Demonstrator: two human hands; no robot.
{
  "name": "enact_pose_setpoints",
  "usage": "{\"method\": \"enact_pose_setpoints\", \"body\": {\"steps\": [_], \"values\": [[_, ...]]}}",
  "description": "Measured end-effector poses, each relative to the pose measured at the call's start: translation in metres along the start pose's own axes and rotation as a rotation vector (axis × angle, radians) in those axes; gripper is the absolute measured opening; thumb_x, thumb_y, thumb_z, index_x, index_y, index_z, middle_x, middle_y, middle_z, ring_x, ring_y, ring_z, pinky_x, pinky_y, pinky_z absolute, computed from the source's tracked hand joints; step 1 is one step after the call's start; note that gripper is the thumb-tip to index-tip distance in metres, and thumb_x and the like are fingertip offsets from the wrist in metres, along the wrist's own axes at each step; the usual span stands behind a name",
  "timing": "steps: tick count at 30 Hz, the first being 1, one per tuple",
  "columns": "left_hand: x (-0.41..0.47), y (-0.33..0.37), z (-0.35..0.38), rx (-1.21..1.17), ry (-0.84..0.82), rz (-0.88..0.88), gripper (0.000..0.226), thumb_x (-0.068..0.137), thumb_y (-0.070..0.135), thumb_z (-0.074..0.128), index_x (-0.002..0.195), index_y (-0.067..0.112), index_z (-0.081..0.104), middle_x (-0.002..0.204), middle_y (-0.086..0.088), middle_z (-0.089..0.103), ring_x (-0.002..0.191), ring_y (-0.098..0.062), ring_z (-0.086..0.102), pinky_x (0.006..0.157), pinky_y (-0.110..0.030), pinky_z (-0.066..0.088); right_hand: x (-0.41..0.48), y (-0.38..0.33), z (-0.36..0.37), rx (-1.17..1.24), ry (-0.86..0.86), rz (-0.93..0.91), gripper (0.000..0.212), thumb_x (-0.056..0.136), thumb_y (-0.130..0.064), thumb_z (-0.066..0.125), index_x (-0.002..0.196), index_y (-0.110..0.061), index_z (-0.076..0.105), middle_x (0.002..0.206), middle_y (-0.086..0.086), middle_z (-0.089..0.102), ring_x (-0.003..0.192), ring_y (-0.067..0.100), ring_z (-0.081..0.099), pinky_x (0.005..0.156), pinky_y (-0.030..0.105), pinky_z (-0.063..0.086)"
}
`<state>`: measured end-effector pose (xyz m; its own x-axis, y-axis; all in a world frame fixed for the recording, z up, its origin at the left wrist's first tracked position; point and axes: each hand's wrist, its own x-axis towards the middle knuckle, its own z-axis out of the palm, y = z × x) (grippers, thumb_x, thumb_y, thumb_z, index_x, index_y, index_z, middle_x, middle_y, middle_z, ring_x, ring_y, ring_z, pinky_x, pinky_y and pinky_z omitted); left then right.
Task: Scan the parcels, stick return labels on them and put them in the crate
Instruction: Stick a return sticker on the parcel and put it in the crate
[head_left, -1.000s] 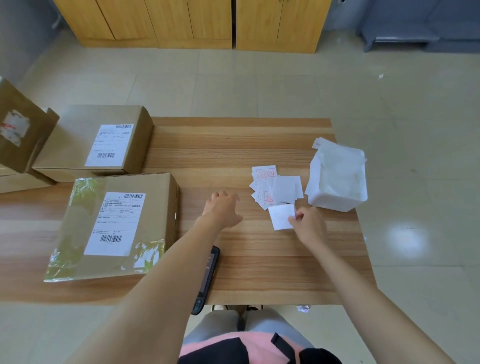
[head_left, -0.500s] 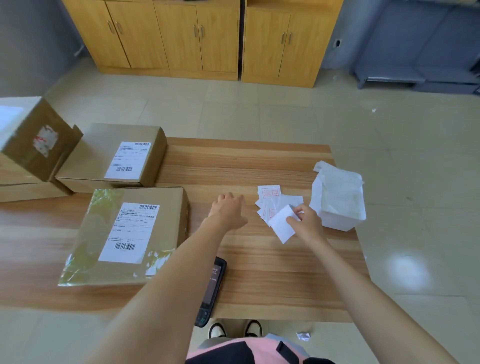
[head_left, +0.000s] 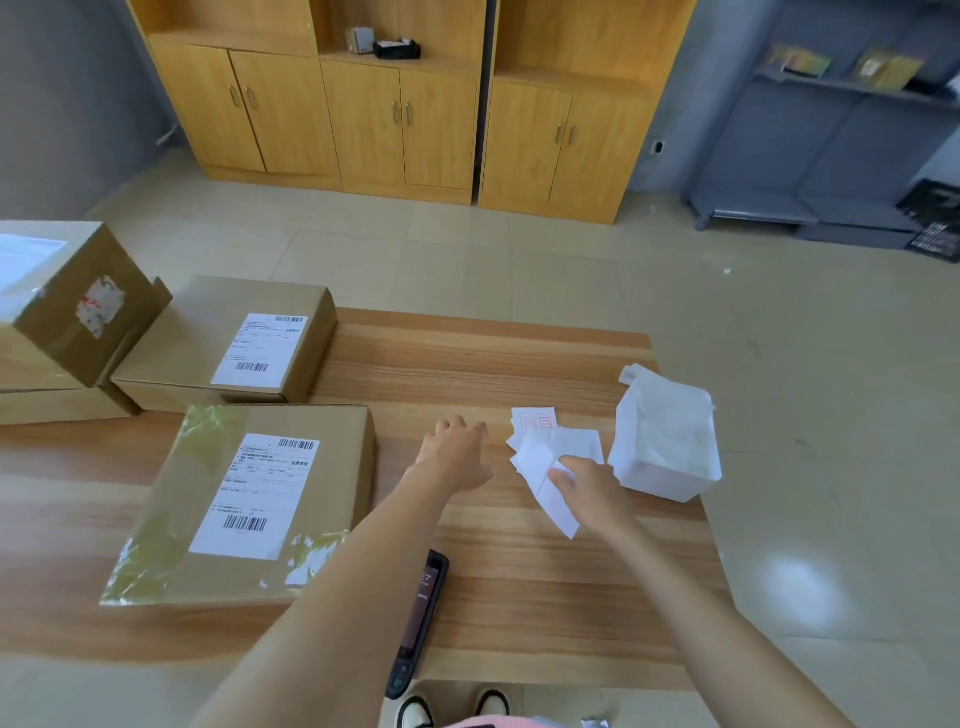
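1. The fingers of the right hand were pinched narrowly on one white label. A second earlier that label had lain flat on the table under the fingertips. Now it was lifted and tilted, its free corner pointing toward 6 o'clock.
2. The rest of the labels lay in a loose pile just at 12 o'clock of the right hand, the top one stamped in red. They had not moved.
3. The left hand had stayed at the same spot on the table, at 9 o'clock of the pile. Its fingers were loosely curled downward and held nothing.
4. A white tub lined with thin plastic stood at 3 o'clock of the pile, near the table's right edge.
5. The nearest parcel lay flat at 9 o'clock of the left hand, its shipping label facing up. A second parcel lay beyond it at 12 o'clock, and a third box leaned tilted at 10 o'clock. All three were where they had been.
6. The scanner lay at the near edge, at 6 o'clock, partly hidden by the left forearm.
7. The view had lifted, so more of the wooden cupboards showed.
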<state>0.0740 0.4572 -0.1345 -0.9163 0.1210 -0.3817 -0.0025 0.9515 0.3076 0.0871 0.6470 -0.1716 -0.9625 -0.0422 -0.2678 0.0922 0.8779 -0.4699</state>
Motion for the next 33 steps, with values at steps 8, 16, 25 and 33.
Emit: {"method": "enact_pose_setpoints", "body": {"steps": [8, 16, 25, 33], "values": [[0.006, 0.004, 0.001, -0.004, 0.001, 0.020, 0.054, 0.088, 0.026, 0.055, 0.139, 0.017, 0.038, 0.136, -0.011, 0.040, 0.125, -0.028, 0.037, 0.099, -0.035, 0.034, 0.002, 0.007, -0.003, -0.019, 0.015, 0.009, 0.029, 0.091, -0.025, 0.051, 0.067, -0.015, 0.039, 0.061, -0.002, 0.043, 0.068, 0.022, 0.043, 0.057, 0.030, 0.027], [0.010, 0.008, -0.002, 0.001, -0.003, 0.027, 0.055, 0.089, 0.027, 0.055, 0.140, 0.017, 0.036, 0.137, -0.010, 0.040, 0.126, -0.027, 0.036, 0.100, -0.036, 0.035, 0.002, 0.006, -0.011, -0.455, 0.123, -0.209, 0.022, 0.095, -0.011, 0.039, 0.114, -0.018, 0.048, 0.099, 0.003, 0.067, 0.083, 0.028, 0.061, 0.059, 0.029, 0.035], [0.011, 0.006, -0.009, 0.004, -0.009, 0.017, 0.055, 0.090, 0.026, 0.055, 0.141, 0.017, 0.036, 0.137, -0.012, 0.040, 0.126, -0.029, 0.036, 0.100, -0.038, 0.035, 0.004, 0.004, -0.013, -0.728, 0.223, -0.536, 0.040, 0.055, 0.002, 0.076, 0.089, -0.016, 0.066, 0.082, 0.001, 0.062, 0.072, 0.021, 0.062, 0.070, 0.029, 0.049], [0.013, 0.008, -0.012, -0.008, -0.012, 0.011, 0.056, 0.089, 0.024, 0.055, 0.141, 0.017, 0.035, 0.138, -0.012, 0.039, 0.128, -0.029, 0.035, 0.101, -0.038, 0.035, 0.003, 0.000, -0.016, -0.771, 0.393, -0.620, 0.030, 0.043, -0.004, 0.084, 0.064, -0.015, 0.065, 0.070, 0.001, 0.062, 0.067, 0.024, 0.061, 0.066, 0.033, 0.053]]}}
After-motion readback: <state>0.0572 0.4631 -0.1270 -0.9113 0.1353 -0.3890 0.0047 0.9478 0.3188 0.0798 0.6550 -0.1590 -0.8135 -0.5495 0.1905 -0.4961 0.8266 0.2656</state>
